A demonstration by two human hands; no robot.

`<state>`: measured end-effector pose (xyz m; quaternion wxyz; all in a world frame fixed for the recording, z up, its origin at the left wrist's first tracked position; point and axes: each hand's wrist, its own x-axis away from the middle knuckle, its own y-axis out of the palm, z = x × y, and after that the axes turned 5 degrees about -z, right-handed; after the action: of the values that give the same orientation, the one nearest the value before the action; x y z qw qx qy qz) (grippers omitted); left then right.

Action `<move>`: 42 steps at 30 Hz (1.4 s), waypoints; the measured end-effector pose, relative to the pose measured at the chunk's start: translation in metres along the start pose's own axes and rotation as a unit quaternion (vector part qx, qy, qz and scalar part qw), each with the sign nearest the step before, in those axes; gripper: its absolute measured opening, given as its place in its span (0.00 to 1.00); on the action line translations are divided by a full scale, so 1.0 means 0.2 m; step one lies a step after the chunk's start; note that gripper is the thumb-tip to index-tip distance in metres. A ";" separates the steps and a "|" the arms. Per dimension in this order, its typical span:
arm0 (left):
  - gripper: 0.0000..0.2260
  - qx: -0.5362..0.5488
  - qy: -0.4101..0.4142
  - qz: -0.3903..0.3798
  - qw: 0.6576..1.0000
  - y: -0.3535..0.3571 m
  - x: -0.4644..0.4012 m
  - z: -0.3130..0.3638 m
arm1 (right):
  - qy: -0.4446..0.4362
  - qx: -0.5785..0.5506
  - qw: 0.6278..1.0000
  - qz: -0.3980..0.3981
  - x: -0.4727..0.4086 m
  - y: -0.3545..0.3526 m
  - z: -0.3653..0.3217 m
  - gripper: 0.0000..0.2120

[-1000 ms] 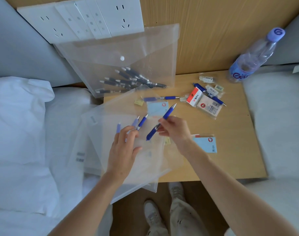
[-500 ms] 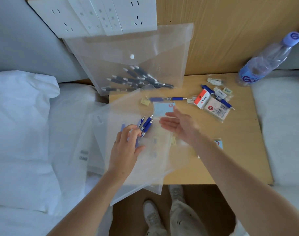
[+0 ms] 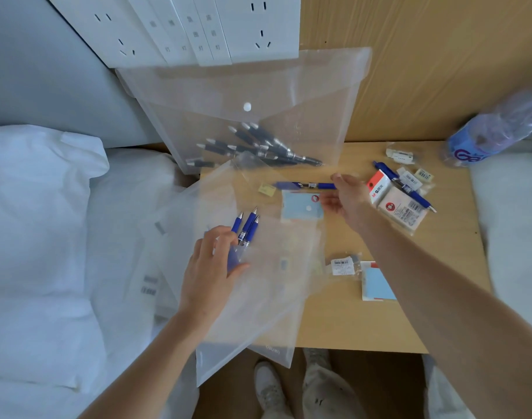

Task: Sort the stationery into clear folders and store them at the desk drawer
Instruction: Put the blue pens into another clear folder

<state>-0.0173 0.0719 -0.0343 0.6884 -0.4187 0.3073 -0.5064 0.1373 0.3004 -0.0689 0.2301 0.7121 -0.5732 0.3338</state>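
My left hand (image 3: 210,267) pinches the open edge of a clear folder (image 3: 258,297) lying over the desk's left side. Three blue pens (image 3: 246,228) lie inside it, by my fingertips. My right hand (image 3: 347,201) is stretched out past the folder with straight fingers, holding nothing. Its thumb is at the end of a loose blue pen (image 3: 304,186) on the desk. A second clear folder (image 3: 288,95), snapped closed with several dark pens (image 3: 258,146) inside, leans on the wall behind.
On the wooden desk (image 3: 440,267) lie a blue pad (image 3: 301,207), eraser packs (image 3: 400,210), a red-white box (image 3: 378,186), another blue pen (image 3: 416,195), sticky notes (image 3: 376,282) and small packets. A water bottle (image 3: 494,131) stands far right. A white pillow (image 3: 40,222) flanks the left.
My right hand put the blue pen it held into the folder with the others. It then came out empty and reached far right to the loose pen. My left hand kept hold of the folder.
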 end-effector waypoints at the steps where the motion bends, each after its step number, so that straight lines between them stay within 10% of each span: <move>1: 0.29 -0.002 -0.003 0.001 1.000 0.00 0.00 0.00 | -0.007 0.035 0.999 0.016 -0.01 0.00 0.00 0.12; 10: 0.28 -0.006 -0.002 0.021 1.000 0.02 0.00 -0.01 | -0.058 0.196 0.972 0.113 -0.09 0.08 -0.01 0.08; 16: 0.28 -0.018 -0.007 0.006 1.000 0.02 0.01 0.00 | -0.093 0.019 0.981 0.171 -0.07 0.07 -0.01 0.08; 25: 0.27 0.006 -0.008 0.026 1.000 0.02 0.00 0.11 | -0.165 -0.273 0.947 0.047 0.19 -0.07 -0.22 0.11; 34: 0.26 0.038 0.032 0.026 0.998 0.08 -0.05 0.29 | -0.129 0.046 0.984 -0.116 0.34 0.00 0.01 0.07; 42: 0.24 0.038 0.090 -0.014 0.995 0.13 -0.04 0.38 | 0.041 0.107 0.987 -0.113 0.32 -0.09 0.25 0.07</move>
<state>0.0561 0.1033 -0.0221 0.6663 -0.3489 0.3428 -0.5629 0.1730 0.2272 -0.0549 0.2122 0.7788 -0.4401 0.3934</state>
